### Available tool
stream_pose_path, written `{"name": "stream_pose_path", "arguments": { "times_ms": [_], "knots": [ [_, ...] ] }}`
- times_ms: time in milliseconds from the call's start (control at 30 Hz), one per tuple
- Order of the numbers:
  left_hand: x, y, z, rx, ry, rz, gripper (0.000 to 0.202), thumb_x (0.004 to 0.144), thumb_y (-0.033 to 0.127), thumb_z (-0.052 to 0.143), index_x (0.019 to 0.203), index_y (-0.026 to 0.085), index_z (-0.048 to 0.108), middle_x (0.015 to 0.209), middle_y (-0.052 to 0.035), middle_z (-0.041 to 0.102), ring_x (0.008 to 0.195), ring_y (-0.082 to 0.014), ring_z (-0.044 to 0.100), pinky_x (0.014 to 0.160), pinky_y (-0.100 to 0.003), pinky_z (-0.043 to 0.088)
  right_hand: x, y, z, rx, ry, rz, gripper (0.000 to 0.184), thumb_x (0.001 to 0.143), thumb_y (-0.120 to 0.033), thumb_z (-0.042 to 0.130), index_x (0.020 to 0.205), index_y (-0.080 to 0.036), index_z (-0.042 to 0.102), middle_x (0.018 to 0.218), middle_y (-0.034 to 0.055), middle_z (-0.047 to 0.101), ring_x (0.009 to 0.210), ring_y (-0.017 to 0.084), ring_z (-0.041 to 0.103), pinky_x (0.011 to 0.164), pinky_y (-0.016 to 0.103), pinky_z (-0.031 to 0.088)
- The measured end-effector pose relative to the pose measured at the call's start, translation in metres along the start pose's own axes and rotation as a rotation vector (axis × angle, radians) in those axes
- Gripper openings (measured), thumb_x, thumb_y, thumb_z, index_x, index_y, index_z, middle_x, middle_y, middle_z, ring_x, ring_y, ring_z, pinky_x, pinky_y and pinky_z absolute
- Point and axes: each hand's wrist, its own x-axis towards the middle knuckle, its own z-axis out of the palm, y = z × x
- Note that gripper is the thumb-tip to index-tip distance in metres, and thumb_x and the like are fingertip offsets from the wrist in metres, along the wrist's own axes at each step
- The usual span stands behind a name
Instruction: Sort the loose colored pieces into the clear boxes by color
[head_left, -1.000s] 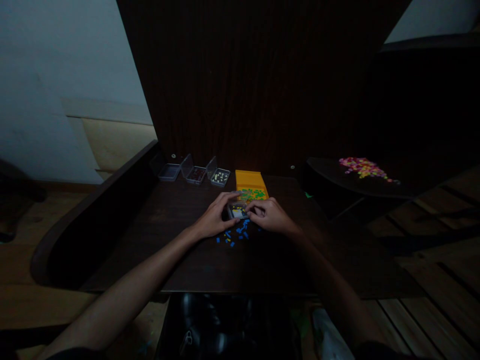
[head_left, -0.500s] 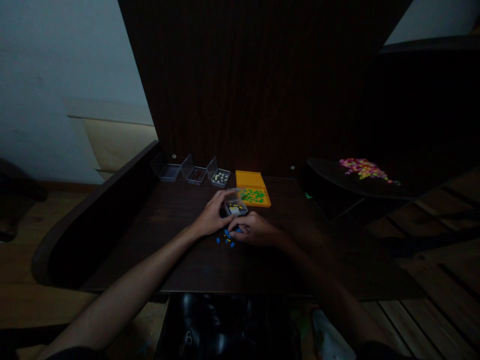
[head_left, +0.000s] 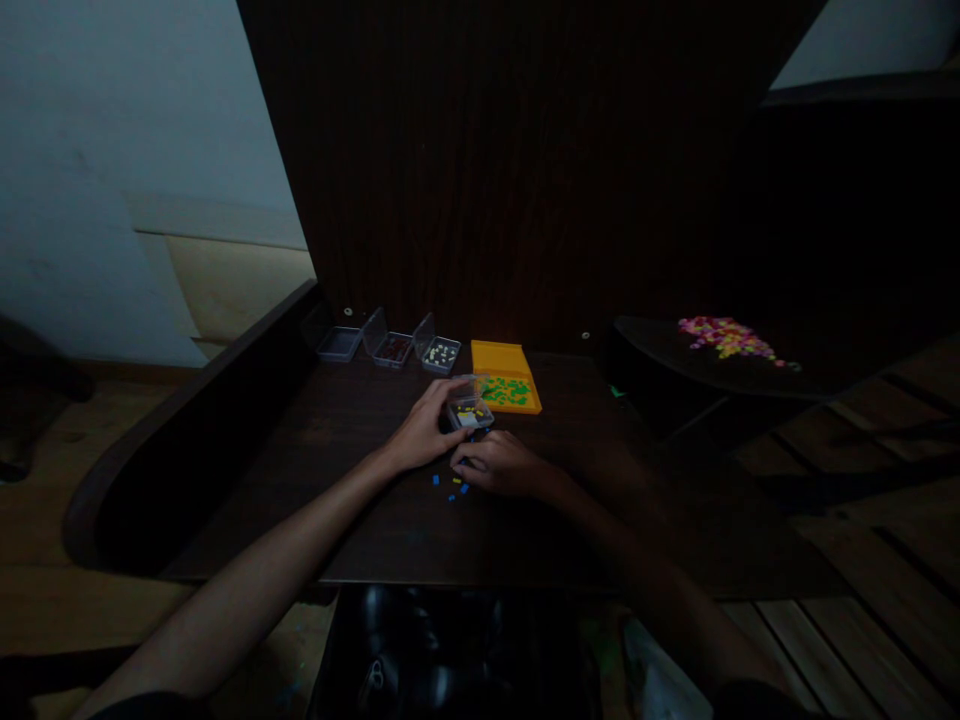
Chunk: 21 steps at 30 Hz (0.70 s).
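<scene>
My left hand [head_left: 424, 432] grips the left side of a small clear plastic box [head_left: 486, 422] with its lid raised. Yellow pieces [head_left: 471, 411] and a whitish patch show inside the box. Just in front of it, my right hand [head_left: 504, 463] rests low over the table with fingers curled together and pointing left. What those fingers hold, if anything, is hidden. Small blue pieces [head_left: 436, 480] and a yellow piece [head_left: 457, 481] lie loose by the right fingertips, too small to name by kind.
Behind the box stands an open orange case [head_left: 534, 400] with green pieces. Farther back left are three lidded clear boxes, one with pale pieces [head_left: 441, 353] and one with dark reddish pieces [head_left: 393, 348]. Colourful beads [head_left: 727, 338] lie on a dark surface at right. A raised side panel [head_left: 187, 420] borders the left.
My right hand has shifted slightly left and down over the loose pieces. Fewer blue and yellow pieces show beside its fingers. The left hand stays at the box.
</scene>
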Motion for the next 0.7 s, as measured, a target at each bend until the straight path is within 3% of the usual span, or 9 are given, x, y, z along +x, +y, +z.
{"name": "stream_pose_path", "arguments": {
  "times_ms": [167, 433, 700],
  "knots": [
    [0.000, 0.001, -0.001, -0.020, -0.003, -0.002, 0.063, 0.076, 0.025, 0.071, 0.132, 0.024, 0.043, 0.130, -0.0093, 0.051, 0.121, -0.0253, 0.051, 0.101, -0.043, 0.046, -0.003, 0.003, -0.001, 0.094, -0.026, -0.066, 0.011, 0.080, -0.020, 0.064, 0.089, -0.019, 0.070, 0.057, -0.0055, 0.054, 0.053, 0.008, 0.048, 0.057, 0.020, 0.031],
    [0.000, 0.002, -0.001, -0.028, -0.017, -0.008, 0.062, 0.076, 0.026, 0.071, 0.132, 0.023, 0.044, 0.130, -0.0102, 0.051, 0.122, -0.0261, 0.051, 0.102, -0.045, 0.046, -0.002, -0.001, 0.004, 0.000, -0.027, -0.013, 0.011, 0.077, -0.023, 0.066, 0.086, -0.022, 0.072, 0.064, -0.0028, 0.062, 0.059, 0.010, 0.051, 0.059, 0.022, 0.031],
    [0.000, 0.001, -0.001, -0.006, -0.026, 0.000, 0.063, 0.076, 0.025, 0.070, 0.132, 0.022, 0.042, 0.130, -0.0099, 0.051, 0.122, -0.0253, 0.050, 0.103, -0.043, 0.044, -0.004, -0.004, 0.014, -0.155, 0.008, 0.106, 0.016, 0.081, -0.031, 0.064, 0.091, -0.023, 0.073, 0.084, 0.0047, 0.066, 0.084, 0.017, 0.057, 0.074, 0.026, 0.036]
  ]
}}
